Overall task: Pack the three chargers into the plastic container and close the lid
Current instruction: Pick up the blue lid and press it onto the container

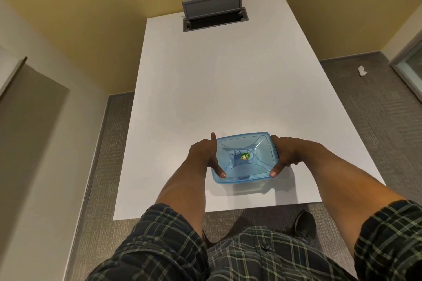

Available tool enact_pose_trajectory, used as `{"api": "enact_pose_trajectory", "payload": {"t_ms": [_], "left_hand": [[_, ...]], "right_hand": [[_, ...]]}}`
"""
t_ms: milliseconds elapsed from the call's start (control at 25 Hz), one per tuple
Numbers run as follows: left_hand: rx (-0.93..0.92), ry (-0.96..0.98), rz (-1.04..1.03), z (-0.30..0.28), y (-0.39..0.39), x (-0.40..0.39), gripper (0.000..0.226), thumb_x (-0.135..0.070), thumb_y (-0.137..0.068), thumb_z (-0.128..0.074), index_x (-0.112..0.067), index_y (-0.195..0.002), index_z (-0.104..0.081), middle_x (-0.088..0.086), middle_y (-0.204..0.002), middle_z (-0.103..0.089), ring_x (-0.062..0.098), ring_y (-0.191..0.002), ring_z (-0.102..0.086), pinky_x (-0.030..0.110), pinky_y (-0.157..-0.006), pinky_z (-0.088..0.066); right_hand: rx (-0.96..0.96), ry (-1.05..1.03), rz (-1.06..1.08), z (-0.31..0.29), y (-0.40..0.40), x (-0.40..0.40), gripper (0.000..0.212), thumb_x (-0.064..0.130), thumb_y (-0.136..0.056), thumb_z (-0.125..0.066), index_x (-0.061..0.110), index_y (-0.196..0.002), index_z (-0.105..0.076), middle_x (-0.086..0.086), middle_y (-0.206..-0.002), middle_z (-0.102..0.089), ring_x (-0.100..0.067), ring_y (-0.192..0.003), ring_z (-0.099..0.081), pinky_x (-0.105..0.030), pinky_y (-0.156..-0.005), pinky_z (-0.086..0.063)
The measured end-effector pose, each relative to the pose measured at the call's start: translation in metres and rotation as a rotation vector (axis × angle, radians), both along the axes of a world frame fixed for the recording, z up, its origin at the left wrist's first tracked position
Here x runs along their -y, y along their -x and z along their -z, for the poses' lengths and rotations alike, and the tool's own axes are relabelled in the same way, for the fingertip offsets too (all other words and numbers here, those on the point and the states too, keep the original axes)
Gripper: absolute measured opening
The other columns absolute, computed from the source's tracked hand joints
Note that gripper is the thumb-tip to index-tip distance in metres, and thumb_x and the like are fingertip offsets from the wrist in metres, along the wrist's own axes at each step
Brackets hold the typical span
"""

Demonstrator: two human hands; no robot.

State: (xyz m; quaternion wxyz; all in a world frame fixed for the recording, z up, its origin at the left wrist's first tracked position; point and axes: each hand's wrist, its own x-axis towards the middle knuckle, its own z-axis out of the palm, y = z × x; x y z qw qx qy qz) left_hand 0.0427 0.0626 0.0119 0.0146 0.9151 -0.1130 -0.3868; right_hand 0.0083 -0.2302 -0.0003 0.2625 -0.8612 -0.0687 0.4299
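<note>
A clear plastic container (249,186) with a translucent blue lid (245,146) sits near the front edge of the white table (228,86). The lid lies on top of the container and carries a small green and yellow sticker. Dark shapes, seemingly chargers, show faintly through the lid, too dim to tell apart. My left hand (204,154) grips the left side of the lid, thumb on its near corner and forefinger pointing along its edge. My right hand (285,155) grips the right side, thumb pressed on the near right corner.
A grey cable hatch (214,15) stands open at the far end of the table. Grey carpet surrounds the table, with a crumpled white scrap (362,70) on the floor to the right. A dark shoe (304,223) shows below the table's front edge.
</note>
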Motion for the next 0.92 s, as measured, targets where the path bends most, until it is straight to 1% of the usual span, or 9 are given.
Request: {"api": "enact_pose_trajectory", "payload": {"t_ms": [80, 120, 200, 360, 440, 520, 560, 640, 920], "left_hand": [[0.005, -0.002, 0.005, 0.000, -0.001, 0.000, 0.161, -0.059, -0.050, -0.095, -0.011, -0.161, 0.011, 0.013, -0.150, -0.048, 0.031, -0.138, -0.049, 0.044, -0.108, -0.046], [0.005, 0.002, 0.008, 0.000, -0.002, 0.000, 0.161, -0.059, -0.049, -0.095, -0.011, -0.161, 0.010, 0.013, -0.149, -0.049, 0.031, -0.137, -0.050, 0.044, -0.108, -0.047], [0.013, 0.018, 0.015, 0.001, -0.002, -0.002, 0.160, -0.059, -0.049, -0.095, -0.012, -0.162, 0.008, 0.012, -0.147, -0.051, 0.030, -0.136, -0.051, 0.044, -0.107, -0.048], [0.044, 0.033, 0.022, 0.003, -0.001, -0.005, 0.160, -0.060, -0.047, -0.095, -0.013, -0.162, 0.005, 0.011, -0.143, -0.054, 0.030, -0.132, -0.054, 0.042, -0.103, -0.050], [0.039, 0.033, 0.028, 0.003, -0.002, -0.004, 0.160, -0.060, -0.047, -0.095, -0.013, -0.162, 0.005, 0.012, -0.143, -0.054, 0.031, -0.132, -0.054, 0.044, -0.103, -0.051], [0.044, 0.031, 0.034, 0.001, -0.002, -0.004, 0.160, -0.061, -0.047, -0.095, -0.012, -0.162, 0.005, 0.012, -0.143, -0.054, 0.031, -0.131, -0.055, 0.043, -0.103, -0.051], [0.056, 0.027, 0.039, 0.001, -0.001, -0.004, 0.159, -0.062, -0.048, -0.094, -0.011, -0.162, 0.005, 0.012, -0.142, -0.055, 0.030, -0.131, -0.055, 0.042, -0.101, -0.051], [0.092, 0.020, 0.058, 0.000, 0.002, -0.005, 0.157, -0.064, -0.049, -0.093, -0.011, -0.162, 0.002, 0.011, -0.140, -0.055, 0.030, -0.129, -0.056, 0.040, -0.097, -0.050], [0.175, -0.048, 0.167, -0.005, 0.006, 0.000, 0.149, -0.066, -0.053, -0.090, -0.004, -0.160, -0.008, 0.013, -0.123, -0.065, 0.031, -0.113, -0.064, 0.037, -0.088, -0.050]], "right_hand": [[0.045, -0.044, -0.019, 0.000, 0.001, 0.000, 0.120, 0.054, -0.045, -0.098, 0.026, -0.142, -0.035, 0.004, -0.128, -0.060, -0.019, -0.106, -0.064, -0.045, -0.090, -0.057], [0.065, -0.049, -0.036, 0.000, 0.001, 0.001, 0.121, 0.055, -0.046, -0.097, 0.026, -0.145, -0.034, 0.007, -0.134, -0.056, -0.018, -0.118, -0.058, -0.042, -0.099, -0.051], [0.093, -0.013, -0.060, 0.000, 0.004, 0.004, 0.121, 0.059, -0.048, -0.095, 0.026, -0.146, -0.031, 0.011, -0.133, -0.055, -0.016, -0.120, -0.056, -0.035, -0.098, -0.046], [0.141, 0.091, -0.060, 0.004, 0.009, 0.009, 0.128, 0.074, -0.046, -0.087, 0.030, -0.148, -0.024, 0.011, -0.124, -0.063, -0.018, -0.114, -0.062, -0.034, -0.089, -0.046], [0.141, 0.090, -0.043, 0.005, 0.008, 0.008, 0.144, 0.073, -0.045, -0.088, 0.030, -0.155, -0.008, 0.014, -0.133, -0.058, -0.020, -0.127, -0.057, -0.032, -0.090, -0.041], [0.163, 0.147, -0.062, 0.003, 0.006, 0.006, 0.162, 0.077, -0.043, -0.085, 0.025, -0.158, 0.016, 0.010, -0.155, -0.040, -0.022, -0.138, -0.047, -0.036, -0.102, -0.041], [0.187, 0.183, -0.083, 0.003, 0.006, 0.005, 0.164, 0.080, -0.042, -0.083, 0.026, -0.157, 0.022, 0.007, -0.161, -0.032, -0.023, -0.140, -0.045, -0.039, -0.106, -0.040], [0.230, 0.236, -0.121, 0.003, 0.005, 0.003, 0.164, 0.082, -0.041, -0.082, 0.028, -0.157, 0.020, 0.004, -0.160, -0.030, -0.024, -0.136, -0.048, -0.040, -0.104, -0.042], [0.268, 0.316, -0.164, -0.005, -0.007, -0.010, 0.149, 0.072, -0.037, -0.090, 0.016, -0.152, -0.015, 0.000, -0.145, -0.047, -0.026, -0.122, -0.057, -0.038, -0.090, -0.045]]}}
